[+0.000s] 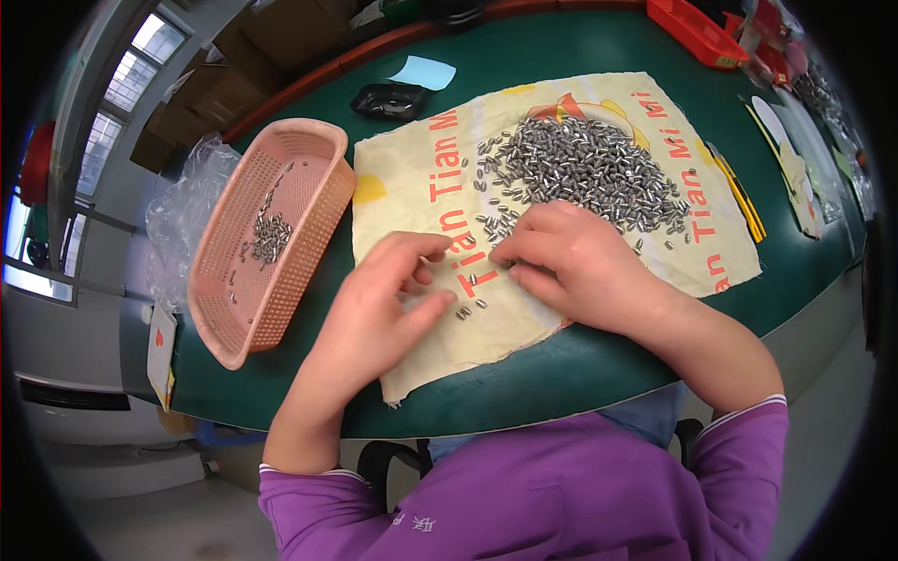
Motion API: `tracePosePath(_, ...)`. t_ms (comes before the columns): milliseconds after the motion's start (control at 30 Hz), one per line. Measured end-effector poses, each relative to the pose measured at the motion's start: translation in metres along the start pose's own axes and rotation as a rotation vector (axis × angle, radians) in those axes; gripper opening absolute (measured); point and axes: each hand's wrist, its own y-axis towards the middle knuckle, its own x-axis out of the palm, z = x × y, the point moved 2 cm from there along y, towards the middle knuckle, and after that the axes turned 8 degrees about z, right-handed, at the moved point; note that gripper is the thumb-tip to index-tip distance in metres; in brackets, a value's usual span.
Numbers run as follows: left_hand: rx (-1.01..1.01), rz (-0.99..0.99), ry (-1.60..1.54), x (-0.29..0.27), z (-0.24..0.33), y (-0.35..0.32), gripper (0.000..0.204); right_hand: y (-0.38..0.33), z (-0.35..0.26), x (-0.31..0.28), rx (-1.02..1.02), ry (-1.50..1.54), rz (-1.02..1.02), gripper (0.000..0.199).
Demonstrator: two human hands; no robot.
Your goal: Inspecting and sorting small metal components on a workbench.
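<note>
A large heap of small, shiny metal barrel-shaped pieces (589, 168) lies on a pale yellow printed cloth (412, 360). My right hand (575, 262) is at the heap's near left edge, fingers bent down and thumb close to the fingertips. Whatever lies between those fingertips is hidden. To its left, my left hand (379, 304) hovers over the cloth with fingers curled and the thumb apart from them; no piece shows in it. A few loose pieces (464, 312) lie between the two hands. More of them sit in a pink perforated plastic basket (297, 266) left of the cloth.
The green table (524, 47) has a curved near edge. Behind the cloth are a black tray (390, 101) and a light blue paper (424, 72). A yellow-handled tool (744, 201) lies at the right. Clear plastic bags (182, 220) lie beyond the basket; a red tray (697, 33) is far right.
</note>
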Motion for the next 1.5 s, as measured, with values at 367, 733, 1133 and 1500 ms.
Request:
tracePosePath(367,-0.138,-0.133,-0.068,0.032,-0.002,-0.008,0.060,-0.002,-0.009,0.013,-0.239,-0.223,-0.086,0.017)
tracePosePath(733,0.066,-0.031,-0.095,0.046,-0.007,-0.010,0.059,-0.006,-0.011,0.005,-0.097,-0.001,-0.096,0.019)
tracePosePath(1133,0.098,-0.076,-0.060,0.047,-0.008,-0.008,0.055,-0.006,-0.011,-0.002,-0.067,-0.020,-0.142,0.012)
tracePosePath(1500,0.054,-0.074,-0.101,0.046,-0.002,-0.012,0.060,-0.008,-0.009,0.005,-0.103,-0.025,-0.073,0.009)
